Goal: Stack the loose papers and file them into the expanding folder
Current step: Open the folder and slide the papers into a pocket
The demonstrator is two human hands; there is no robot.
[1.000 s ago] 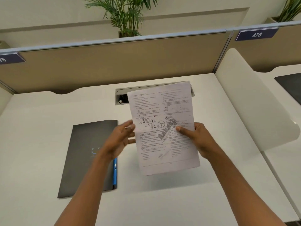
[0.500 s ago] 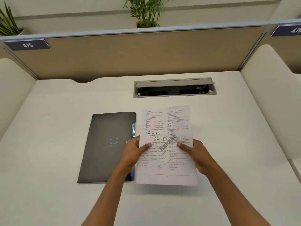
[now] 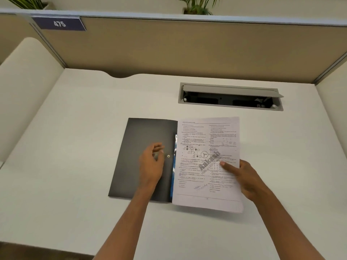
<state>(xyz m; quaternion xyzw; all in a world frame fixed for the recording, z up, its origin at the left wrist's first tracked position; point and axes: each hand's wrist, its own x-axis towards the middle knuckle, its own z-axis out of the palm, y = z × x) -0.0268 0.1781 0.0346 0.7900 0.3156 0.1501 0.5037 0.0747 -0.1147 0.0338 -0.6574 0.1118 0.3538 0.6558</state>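
My left hand [image 3: 152, 162] has let go of the papers [image 3: 206, 162] since half a second ago and come over onto the folder [image 3: 139, 147], and the stack has dropped lower toward the surface [image 3: 84, 128]; only my right hand [image 3: 244, 179] carries it now. The surface is broad and pale, with a cable tray [image 3: 231, 96] sunk in at the far side; the dark folder lies closed on it, long axis running away from me, its opening edge with the blue strip [image 3: 173, 166] on the right; the papers lie just beside that edge, parallel to it, overlapping it slightly. My right grip pinches the stack at its right edge, thumb on top; my left grip is loosely curled, fingers half open, holding nothing, near the small stud [image 3: 168, 156] on the cover. So the left hand is nearer the cover to lift, I judge, and the stack would enter from the right. The folder's pockets are hidden; how many sheets I hold I cannot tell; the print is too blurred to read fully.
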